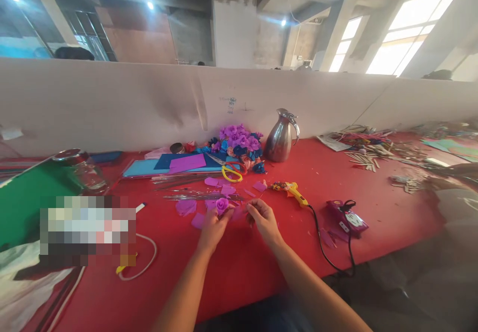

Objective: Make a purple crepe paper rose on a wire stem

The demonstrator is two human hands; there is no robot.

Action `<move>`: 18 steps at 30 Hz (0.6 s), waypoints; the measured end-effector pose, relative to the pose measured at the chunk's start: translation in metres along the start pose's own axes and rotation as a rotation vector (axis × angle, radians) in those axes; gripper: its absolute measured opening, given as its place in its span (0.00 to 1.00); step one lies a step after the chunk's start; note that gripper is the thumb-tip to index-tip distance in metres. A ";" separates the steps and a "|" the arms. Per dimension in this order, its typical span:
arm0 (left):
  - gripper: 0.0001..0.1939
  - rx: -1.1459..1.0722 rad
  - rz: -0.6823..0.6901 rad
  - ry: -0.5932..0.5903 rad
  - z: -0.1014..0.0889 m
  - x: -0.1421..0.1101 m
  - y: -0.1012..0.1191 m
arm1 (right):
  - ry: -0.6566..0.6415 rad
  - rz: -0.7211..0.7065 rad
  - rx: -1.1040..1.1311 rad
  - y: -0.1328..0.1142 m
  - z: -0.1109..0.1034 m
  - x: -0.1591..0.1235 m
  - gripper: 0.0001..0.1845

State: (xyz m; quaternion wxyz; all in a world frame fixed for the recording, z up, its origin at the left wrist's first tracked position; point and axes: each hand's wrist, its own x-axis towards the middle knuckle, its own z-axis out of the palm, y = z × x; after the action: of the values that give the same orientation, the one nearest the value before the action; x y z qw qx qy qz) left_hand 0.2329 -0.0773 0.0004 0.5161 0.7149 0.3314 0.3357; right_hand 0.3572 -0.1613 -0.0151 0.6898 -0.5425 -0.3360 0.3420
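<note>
My left hand (213, 225) is closed round a small purple paper rose (222, 204), held upright just above the red table (239, 262). My right hand (262, 216) is curled beside it, its fingertips pinched on a purple paper petal (239, 213) next to the rose. Loose purple petal pieces (185, 206) lie scattered on the table around both hands.
A yellow glue gun (293, 190) lies right of my hands, its cord running to a power strip (347, 217). Yellow-handled scissors (228, 170), metal wires (194, 197), coloured paper sheets (179, 165), a bunch of paper flowers (239, 142), a steel jug (281, 136) and a glass jar (84, 169) stand behind.
</note>
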 end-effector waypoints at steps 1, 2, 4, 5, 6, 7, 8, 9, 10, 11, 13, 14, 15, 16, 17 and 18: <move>0.11 0.016 -0.001 -0.023 0.000 -0.003 0.000 | -0.013 0.005 -0.007 0.000 -0.001 -0.003 0.15; 0.11 0.026 0.002 -0.047 0.001 -0.007 -0.001 | -0.027 0.011 -0.017 0.001 -0.001 -0.005 0.15; 0.10 0.034 0.026 -0.093 0.003 -0.012 -0.001 | -0.040 0.012 -0.043 0.003 -0.001 -0.009 0.16; 0.09 0.034 0.047 -0.107 0.004 -0.013 -0.001 | -0.037 0.007 -0.057 0.005 -0.001 -0.010 0.15; 0.09 0.028 0.068 -0.115 0.005 -0.014 -0.001 | -0.030 0.000 -0.070 0.006 -0.001 -0.010 0.14; 0.09 0.016 0.082 -0.120 0.006 -0.015 -0.002 | -0.022 -0.008 -0.084 0.007 -0.001 -0.010 0.13; 0.09 0.000 0.087 -0.121 0.007 -0.015 -0.002 | -0.017 -0.015 -0.099 0.008 -0.002 -0.010 0.13; 0.09 -0.016 0.081 -0.118 0.007 -0.014 -0.002 | -0.013 -0.022 -0.116 0.009 -0.002 -0.010 0.13; 0.08 -0.031 0.066 -0.110 0.007 -0.014 -0.003 | -0.010 -0.028 -0.135 0.010 -0.003 -0.009 0.12; 0.08 -0.042 0.044 -0.099 0.007 -0.013 -0.003 | -0.007 -0.033 -0.157 0.011 -0.003 -0.010 0.12; 0.07 -0.058 0.003 -0.073 0.006 -0.012 -0.004 | -0.003 -0.042 -0.206 0.012 -0.001 -0.011 0.12; 0.07 -0.064 -0.013 -0.065 0.006 -0.012 -0.005 | 0.000 -0.047 -0.235 0.013 0.001 -0.012 0.11; 0.07 -0.071 -0.026 -0.060 0.005 -0.011 -0.005 | 0.005 -0.052 -0.269 0.013 0.001 -0.012 0.12; 0.07 -0.077 -0.039 -0.055 0.005 -0.011 -0.005 | 0.013 -0.059 -0.309 0.012 0.000 -0.011 0.12; 0.07 -0.081 -0.051 -0.050 0.004 -0.011 -0.004 | 0.030 -0.068 -0.355 0.011 -0.003 -0.010 0.12; 0.07 -0.082 -0.060 -0.042 0.004 -0.011 -0.004 | 0.059 -0.078 -0.409 0.009 -0.009 -0.007 0.13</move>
State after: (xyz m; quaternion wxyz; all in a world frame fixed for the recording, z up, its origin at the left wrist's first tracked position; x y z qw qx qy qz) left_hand 0.2293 -0.0876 -0.0056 0.5616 0.6899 0.3278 0.3181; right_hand 0.3599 -0.1704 -0.0259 0.5875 -0.6677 -0.3988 0.2234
